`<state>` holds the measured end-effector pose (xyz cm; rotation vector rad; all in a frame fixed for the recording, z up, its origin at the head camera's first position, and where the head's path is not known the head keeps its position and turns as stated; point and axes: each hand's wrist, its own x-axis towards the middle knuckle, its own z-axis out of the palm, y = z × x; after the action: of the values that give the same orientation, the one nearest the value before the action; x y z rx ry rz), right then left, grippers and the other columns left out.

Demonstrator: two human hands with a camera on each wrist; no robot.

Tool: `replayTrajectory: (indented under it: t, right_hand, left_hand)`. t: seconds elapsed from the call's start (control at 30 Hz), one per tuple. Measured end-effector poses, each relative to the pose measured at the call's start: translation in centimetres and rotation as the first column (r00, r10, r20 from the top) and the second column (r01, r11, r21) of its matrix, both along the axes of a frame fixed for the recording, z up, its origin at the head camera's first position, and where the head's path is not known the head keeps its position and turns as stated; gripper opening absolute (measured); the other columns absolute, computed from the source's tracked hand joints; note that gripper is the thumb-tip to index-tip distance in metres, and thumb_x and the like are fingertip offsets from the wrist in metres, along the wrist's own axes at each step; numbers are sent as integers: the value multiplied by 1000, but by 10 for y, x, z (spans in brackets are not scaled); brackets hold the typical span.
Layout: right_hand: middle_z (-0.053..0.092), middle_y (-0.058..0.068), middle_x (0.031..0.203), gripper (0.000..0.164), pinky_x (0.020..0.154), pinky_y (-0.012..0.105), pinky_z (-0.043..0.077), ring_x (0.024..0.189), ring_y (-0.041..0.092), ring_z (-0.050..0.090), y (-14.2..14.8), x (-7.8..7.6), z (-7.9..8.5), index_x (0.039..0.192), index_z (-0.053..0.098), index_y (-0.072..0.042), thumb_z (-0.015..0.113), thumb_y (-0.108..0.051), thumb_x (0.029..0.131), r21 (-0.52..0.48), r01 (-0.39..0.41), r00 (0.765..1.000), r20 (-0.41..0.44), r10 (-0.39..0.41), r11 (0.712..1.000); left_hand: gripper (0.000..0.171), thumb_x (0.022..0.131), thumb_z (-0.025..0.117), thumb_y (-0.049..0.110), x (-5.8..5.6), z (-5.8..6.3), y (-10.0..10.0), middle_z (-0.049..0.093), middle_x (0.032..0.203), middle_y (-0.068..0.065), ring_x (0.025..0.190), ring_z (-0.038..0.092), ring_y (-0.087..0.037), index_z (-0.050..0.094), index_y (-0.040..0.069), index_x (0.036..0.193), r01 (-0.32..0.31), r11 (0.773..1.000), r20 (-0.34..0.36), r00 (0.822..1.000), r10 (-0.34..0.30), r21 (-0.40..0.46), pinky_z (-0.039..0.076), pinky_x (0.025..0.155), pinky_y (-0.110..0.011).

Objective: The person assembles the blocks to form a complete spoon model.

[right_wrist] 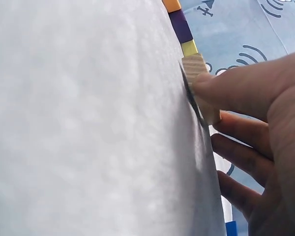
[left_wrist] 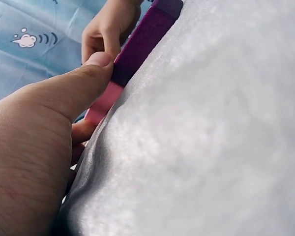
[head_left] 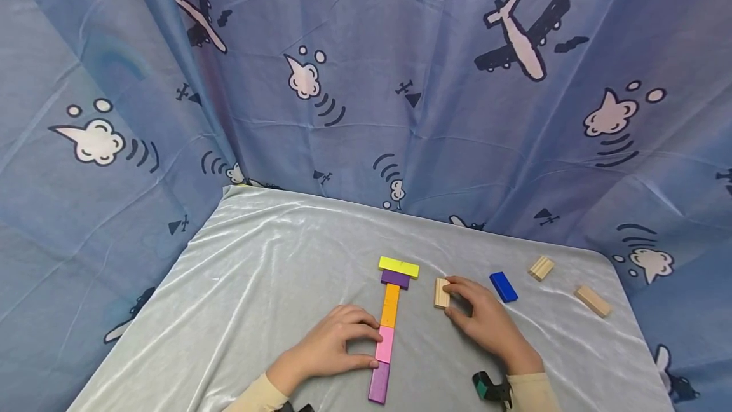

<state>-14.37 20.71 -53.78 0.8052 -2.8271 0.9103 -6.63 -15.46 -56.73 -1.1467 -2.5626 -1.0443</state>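
Note:
A row of coloured blocks runs up the cloth: a magenta block (head_left: 379,385) nearest, then a pink block (head_left: 386,345) and an orange block (head_left: 391,306). Beyond them, a dark purple block (head_left: 395,280) and a yellow block (head_left: 399,267) lie crosswise. My left hand (head_left: 328,343) rests at the row's left side, its thumb near the magenta-pink joint and fingertips against the pink block. To the right of the row, my right hand (head_left: 486,320) pinches a plain wooden block (right_wrist: 194,65) by its ends, between thumb and finger, close over the cloth.
Right of the right hand lie a blue block (head_left: 504,287) and two more wooden pieces, a grooved block (head_left: 541,267) and a smooth block (head_left: 593,301). A pale, wrinkled cloth (head_left: 274,272) covers the table. Behind it hangs a blue curtain (head_left: 354,132) with printed planes.

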Motion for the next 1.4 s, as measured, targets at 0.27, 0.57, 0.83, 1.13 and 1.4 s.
replayTrajectory:
  t: [0.27, 0.57, 0.83, 1.13, 1.4]
  right_hand:
    - [65, 13, 150, 42, 110, 62, 49, 138, 41, 60, -3, -15, 6, 132, 75, -8, 88, -16, 94, -24, 19, 999, -42, -20, 1000]
    - [54, 14, 162, 45, 118, 64, 42, 149, 41, 50, -21, -37, 8, 143, 69, -9, 81, -19, 101, -33, 34, 999, 29, -33, 999]
    - [52, 16, 164, 44, 120, 64, 40, 151, 42, 48, -34, -54, 6, 145, 68, -7, 78, -17, 104, -56, 55, 998, 39, -53, 997]
    - [52, 17, 163, 42, 120, 65, 39, 150, 43, 48, -43, -67, 2, 142, 69, -6, 78, -18, 103, -45, 78, 997, 30, -76, 996]
    - [54, 16, 162, 39, 122, 63, 38, 150, 41, 49, -51, -73, 1, 142, 70, -5, 76, -16, 105, -6, 68, 996, 61, -67, 998]
  left_hand:
    - [36, 93, 87, 50, -2, 0, 0, 69, 129, 13, 127, 59, -8, 80, 28, 121, 2, 1000, -30, 1000, -2, 1, 47, 111, -36]
    - [36, 94, 86, 51, -1, -3, -2, 69, 129, 14, 128, 59, -8, 80, 29, 122, -4, 1000, -20, 1000, 4, -2, 46, 112, -35]
    - [36, 93, 87, 50, 0, 0, -1, 69, 130, 13, 129, 59, -8, 80, 29, 122, -3, 1000, 6, 1000, 3, -2, 46, 113, -36]
    - [37, 92, 87, 50, -1, 1, -1, 70, 130, 12, 130, 58, -9, 81, 28, 121, -4, 1000, 6, 1000, 4, -3, 45, 114, -35]
    - [37, 93, 87, 51, -1, -2, -2, 69, 130, 13, 130, 57, -8, 80, 29, 122, -4, 1000, 24, 1000, 5, -16, 45, 115, -35]
